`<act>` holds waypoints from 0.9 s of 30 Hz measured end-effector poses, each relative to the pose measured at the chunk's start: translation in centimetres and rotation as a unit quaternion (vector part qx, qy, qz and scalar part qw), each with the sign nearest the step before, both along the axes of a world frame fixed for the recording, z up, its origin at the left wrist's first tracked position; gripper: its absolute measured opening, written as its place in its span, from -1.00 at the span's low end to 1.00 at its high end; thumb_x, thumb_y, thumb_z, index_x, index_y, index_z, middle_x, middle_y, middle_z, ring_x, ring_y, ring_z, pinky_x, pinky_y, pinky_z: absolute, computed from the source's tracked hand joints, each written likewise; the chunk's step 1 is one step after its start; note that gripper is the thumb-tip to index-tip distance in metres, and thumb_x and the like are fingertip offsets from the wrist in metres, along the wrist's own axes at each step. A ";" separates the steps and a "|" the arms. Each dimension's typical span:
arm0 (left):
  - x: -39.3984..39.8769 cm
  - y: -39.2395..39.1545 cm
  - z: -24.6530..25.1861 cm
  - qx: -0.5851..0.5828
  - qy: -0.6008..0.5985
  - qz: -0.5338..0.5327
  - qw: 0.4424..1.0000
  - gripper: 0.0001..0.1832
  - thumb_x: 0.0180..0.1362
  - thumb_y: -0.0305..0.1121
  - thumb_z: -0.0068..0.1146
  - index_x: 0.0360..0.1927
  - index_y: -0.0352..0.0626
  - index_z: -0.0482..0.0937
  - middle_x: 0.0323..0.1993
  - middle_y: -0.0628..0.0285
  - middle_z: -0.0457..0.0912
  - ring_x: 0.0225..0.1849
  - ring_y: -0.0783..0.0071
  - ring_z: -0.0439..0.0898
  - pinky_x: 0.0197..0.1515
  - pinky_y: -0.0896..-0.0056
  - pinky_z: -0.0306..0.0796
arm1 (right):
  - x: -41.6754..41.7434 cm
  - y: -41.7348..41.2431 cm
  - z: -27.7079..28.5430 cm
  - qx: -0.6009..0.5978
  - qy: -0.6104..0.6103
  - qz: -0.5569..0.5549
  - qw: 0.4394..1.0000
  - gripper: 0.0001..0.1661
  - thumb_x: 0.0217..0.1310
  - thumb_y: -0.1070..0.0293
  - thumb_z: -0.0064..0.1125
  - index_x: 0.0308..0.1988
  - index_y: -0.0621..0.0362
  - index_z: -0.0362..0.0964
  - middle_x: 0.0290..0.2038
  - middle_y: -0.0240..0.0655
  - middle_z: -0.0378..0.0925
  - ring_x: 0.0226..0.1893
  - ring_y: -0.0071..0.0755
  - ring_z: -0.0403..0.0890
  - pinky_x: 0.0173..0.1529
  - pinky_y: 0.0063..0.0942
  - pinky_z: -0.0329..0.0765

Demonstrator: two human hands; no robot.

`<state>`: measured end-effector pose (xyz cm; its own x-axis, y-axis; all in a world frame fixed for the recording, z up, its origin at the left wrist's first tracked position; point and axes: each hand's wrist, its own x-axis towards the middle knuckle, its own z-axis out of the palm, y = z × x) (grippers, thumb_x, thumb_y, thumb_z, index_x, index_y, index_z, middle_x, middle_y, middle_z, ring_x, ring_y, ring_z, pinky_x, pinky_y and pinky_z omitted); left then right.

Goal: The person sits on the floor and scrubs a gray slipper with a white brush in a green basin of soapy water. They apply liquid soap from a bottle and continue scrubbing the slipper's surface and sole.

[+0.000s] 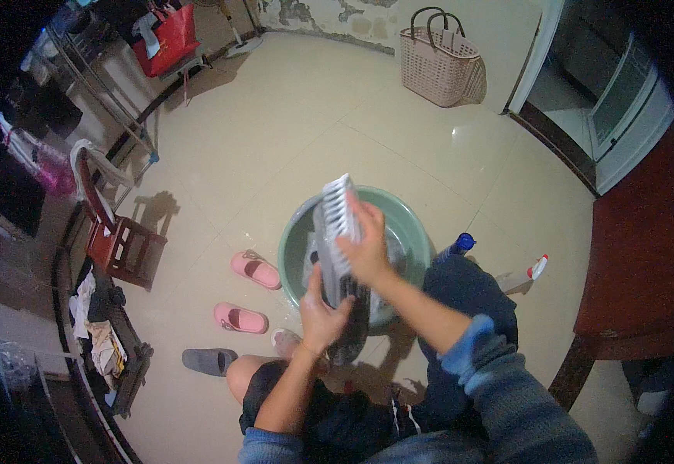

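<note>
My left hand (322, 319) grips the near end of a long grey item (326, 275), which looks like a shoe sole with a dark part below; blur hides its exact form. In my right hand (366, 243) is a scrubbing brush (340, 211) with white bristles. The bristles face left and lie over the grey item; whether they press on it I cannot tell. Both hands are above a round green plastic basin (415, 226) on the floor. Something pale and wet-looking lies in the basin, mostly hidden by my hands.
Left of the basin lie pink clogs (256, 269) and a grey slipper (209, 362). Bottles with a blue cap (464, 242) and a red-and-white top (539, 267) stand right. A small wooden chair (131, 249), a woven-look plastic basket (438, 66) and a reddish-brown cabinet (633, 272) surround the tiled floor.
</note>
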<state>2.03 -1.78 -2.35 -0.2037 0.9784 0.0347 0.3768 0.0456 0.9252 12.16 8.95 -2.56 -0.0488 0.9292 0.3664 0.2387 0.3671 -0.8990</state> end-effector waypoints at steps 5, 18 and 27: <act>1.4 -1.0 1.4 -0.017 0.017 -0.045 0.999 -0.18 -0.23 -0.46 0.29 0.19 -0.39 0.21 -0.03 -0.14 0.51 0.03 0.23 0.50 0.08 0.36 0.32 | 3.7 7.6 -2.0 -0.111 0.087 0.005 0.990 -0.15 -0.19 0.41 0.22 0.21 0.05 0.19 0.07 -0.04 0.13 0.03 -0.09 0.31 0.15 -0.33 0.29; -0.2 -0.3 -0.5 0.036 0.298 -0.032 0.953 -0.38 -0.29 -0.53 0.12 0.02 -0.08 0.41 -0.53 -0.03 0.54 -0.46 -0.04 0.54 -0.41 0.07 0.42 | 0.9 1.5 3.1 -0.025 -0.173 -0.012 0.984 -0.26 -0.22 0.31 0.20 0.12 -0.15 0.36 0.16 -0.06 0.14 0.04 0.04 0.37 0.10 -0.24 0.37; -0.5 -0.1 2.0 0.135 0.019 0.016 0.991 -0.31 -0.26 -0.50 0.27 0.07 -0.39 0.36 -0.07 -0.13 0.51 0.01 0.19 0.51 0.09 0.35 0.31 | 5.4 7.6 3.2 -0.231 0.444 0.087 0.861 -0.29 -0.03 0.42 -0.01 0.20 0.19 0.15 -0.16 -0.31 0.48 -0.16 -0.38 0.51 -0.09 -0.43 0.49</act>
<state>1.51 -1.86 -0.38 -0.2274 0.9256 0.3025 0.4130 -0.1896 0.8908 17.51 16.52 0.62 -0.0931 0.9927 -0.0764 -0.6406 -0.1184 -0.7587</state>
